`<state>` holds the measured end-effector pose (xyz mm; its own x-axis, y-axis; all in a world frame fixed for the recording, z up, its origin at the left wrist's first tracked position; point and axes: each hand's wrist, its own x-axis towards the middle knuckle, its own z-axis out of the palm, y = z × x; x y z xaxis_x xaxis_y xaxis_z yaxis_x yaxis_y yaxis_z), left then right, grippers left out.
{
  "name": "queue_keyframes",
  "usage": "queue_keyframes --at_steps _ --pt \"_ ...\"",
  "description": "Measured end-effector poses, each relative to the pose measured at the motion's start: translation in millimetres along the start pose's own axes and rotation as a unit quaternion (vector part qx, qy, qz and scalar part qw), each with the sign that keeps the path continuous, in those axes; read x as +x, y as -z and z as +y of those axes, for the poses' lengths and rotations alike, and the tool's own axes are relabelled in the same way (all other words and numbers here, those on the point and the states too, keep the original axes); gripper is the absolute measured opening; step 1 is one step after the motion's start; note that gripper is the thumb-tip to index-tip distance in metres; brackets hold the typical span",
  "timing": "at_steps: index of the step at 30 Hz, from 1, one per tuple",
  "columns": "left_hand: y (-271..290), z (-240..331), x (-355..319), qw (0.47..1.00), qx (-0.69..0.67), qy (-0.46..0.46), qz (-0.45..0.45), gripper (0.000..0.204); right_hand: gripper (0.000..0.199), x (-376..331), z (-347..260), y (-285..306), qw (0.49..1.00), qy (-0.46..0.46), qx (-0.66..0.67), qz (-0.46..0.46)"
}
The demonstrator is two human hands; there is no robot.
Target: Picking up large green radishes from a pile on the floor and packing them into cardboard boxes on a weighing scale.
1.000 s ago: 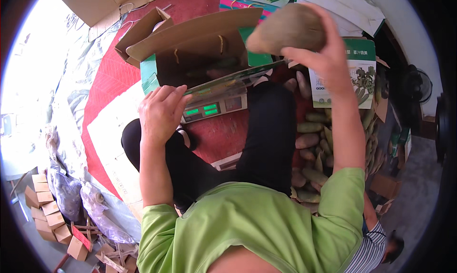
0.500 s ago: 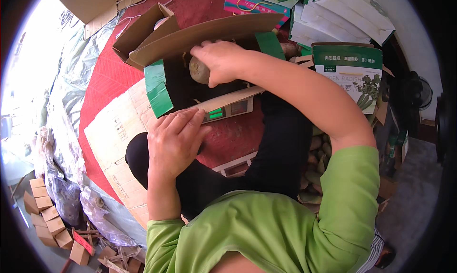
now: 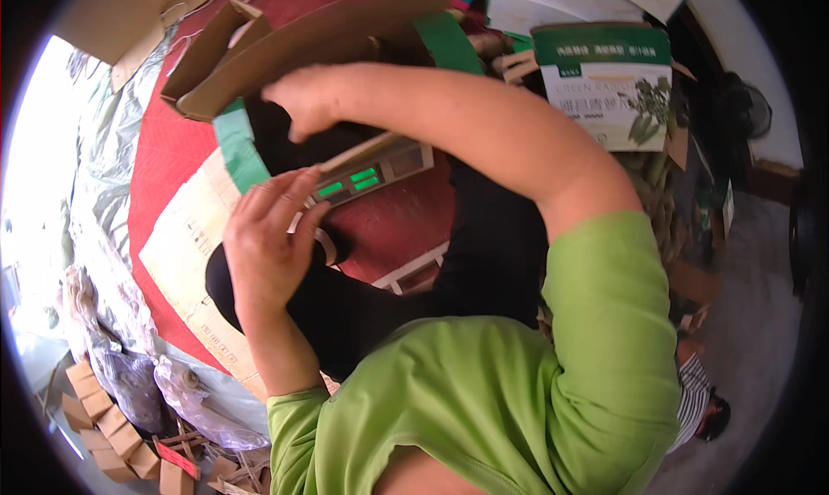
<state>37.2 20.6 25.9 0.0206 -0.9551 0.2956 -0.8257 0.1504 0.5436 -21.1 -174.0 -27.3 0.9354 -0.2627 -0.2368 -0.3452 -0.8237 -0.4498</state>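
My right hand (image 3: pixel 302 102) reaches down into an open brown cardboard box (image 3: pixel 328 37) with green tape (image 3: pixel 237 145) on its flaps. Its fingers curl over the dark inside, and nothing shows in them. The inside of the box is hidden in shadow. A weighing scale (image 3: pixel 371 168) with lit green digits sits under the box's near edge. My left hand (image 3: pixel 268 244) rests with its fingers spread beside the scale's display, its fingertips at the box's near edge, holding nothing.
A green-and-white printed carton (image 3: pixel 613 80) stands at the right, with long brown vegetables (image 3: pixel 656 193) piled below it. The box stands on a red mat (image 3: pixel 173 149) beside a flattened printed cardboard sheet (image 3: pixel 186 253). Small cardboard boxes (image 3: pixel 104 417) and plastic bags (image 3: pixel 129 374) lie lower left. Another person (image 3: pixel 704 400) crouches lower right.
My right hand carried a brown tuber down from high on the right into the box. The tuber is now out of sight. My left hand stayed by the scale.
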Motion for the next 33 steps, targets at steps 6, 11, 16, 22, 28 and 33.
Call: queue_keyframes --at_steps 6,11,16,22,28,33 --pt "-3 0 -2 0.997 0.038 0.065 0.017 0.031 0.046 -109 20 60 0.960 -0.010 0.175 0.218" --pt "-10 -4 -1 0.995 0.047 0.086 -0.013 0.030 0.033 -262 63 42 0.869 -0.191 0.301 0.342" --pt "-13 -1 -3 0.994 0.075 0.074 0.009 0.029 0.036 -395 118 -82 0.829 -0.438 0.167 0.304" --pt "-21 -19 -4 0.996 0.075 0.049 0.026 0.026 0.039 -532 104 -265 0.741 -0.660 0.023 0.120" --pt "-23 -24 -1 0.997 0.062 0.024 0.030 0.024 0.041 -585 44 -321 0.643 -0.759 -0.038 -0.100" --pt "-24 -25 -2 0.997 0.057 0.019 0.043 0.022 0.038 -594 31 -330 0.635 -0.755 -0.052 -0.156"
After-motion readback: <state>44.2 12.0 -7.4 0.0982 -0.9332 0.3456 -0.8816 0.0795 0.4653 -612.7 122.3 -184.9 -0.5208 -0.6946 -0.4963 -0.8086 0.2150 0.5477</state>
